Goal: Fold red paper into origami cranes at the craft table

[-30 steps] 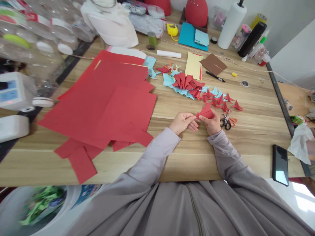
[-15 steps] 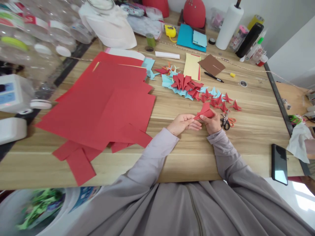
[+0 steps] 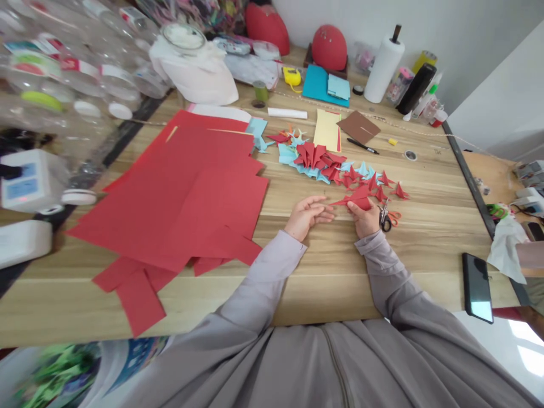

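A folded red paper piece [image 3: 358, 198] is pinched in my right hand [image 3: 366, 219], its narrow point toward the left. My left hand [image 3: 306, 217] is just left of that point, fingers apart, with nothing in it. Beyond my hands lies a cluster of folded red paper pieces [image 3: 313, 156] and light blue ones [image 3: 289, 153]. Scissors with black handles [image 3: 385, 220] and orange-handled ones [image 3: 395, 217] lie right beside my right hand. Large red paper sheets [image 3: 170, 192] cover the table to the left of my hands.
On the wooden table [image 3: 433, 226] are a black phone [image 3: 477, 286], a pen [image 3: 362, 145], yellow paper [image 3: 326, 129] and brown paper [image 3: 359, 126]. Plastic bottles [image 3: 80, 73] crowd the left. Another person's sleeve [image 3: 530, 255] shows at the right edge. A bin [image 3: 113, 362] stands below the front edge.
My left hand has let go of the red piece and opened, moving slightly left. The red piece is now held by my right hand alone. The view has shifted a little.
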{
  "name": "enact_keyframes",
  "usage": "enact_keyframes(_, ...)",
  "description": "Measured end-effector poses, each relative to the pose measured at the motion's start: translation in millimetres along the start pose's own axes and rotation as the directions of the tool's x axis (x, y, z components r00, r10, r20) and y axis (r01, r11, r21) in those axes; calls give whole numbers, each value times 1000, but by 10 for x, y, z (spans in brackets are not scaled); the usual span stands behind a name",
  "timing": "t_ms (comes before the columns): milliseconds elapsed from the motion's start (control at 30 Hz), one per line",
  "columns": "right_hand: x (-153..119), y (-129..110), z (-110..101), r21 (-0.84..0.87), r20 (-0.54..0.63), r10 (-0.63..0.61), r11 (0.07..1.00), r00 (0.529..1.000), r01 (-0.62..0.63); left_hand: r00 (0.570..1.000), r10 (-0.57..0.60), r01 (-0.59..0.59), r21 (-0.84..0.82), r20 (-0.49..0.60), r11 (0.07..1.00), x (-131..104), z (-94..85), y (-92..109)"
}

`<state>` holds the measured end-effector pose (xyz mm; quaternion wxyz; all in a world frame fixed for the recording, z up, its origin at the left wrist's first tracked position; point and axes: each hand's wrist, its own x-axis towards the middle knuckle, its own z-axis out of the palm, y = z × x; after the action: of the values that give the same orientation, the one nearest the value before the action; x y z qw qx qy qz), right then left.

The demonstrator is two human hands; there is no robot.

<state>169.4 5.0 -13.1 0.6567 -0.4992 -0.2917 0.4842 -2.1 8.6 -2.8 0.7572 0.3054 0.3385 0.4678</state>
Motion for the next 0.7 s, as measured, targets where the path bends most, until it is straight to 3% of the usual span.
enact_keyframes(67,13,45,-15,-67,-18,-68,996,998,67,994,72,-70,28,-82,997,9,23,-56)
enact_keyframes(167,31,99,-33,-166,4,-164,973,986,162,980,165,-158,68,-113,985,4,65,-139)
enact_keyframes(333,-4,150,-39,-236,80,-239,939,968,251,946,324,-302,288,-30,909,-18,134,-305)
enact_keyframes(533,-129,157,-40,-371,234,-320,843,918,389,929,365,-363,339,61,868,-22,155,-437)
enact_keyframes(600,-175,160,-27,-452,488,-395,648,778,613,921,381,-382,382,81,841,-28,155,-435)
enact_keyframes(700,-234,174,1,-472,672,-429,380,604,796,924,382,-363,397,32,843,-34,173,-404)
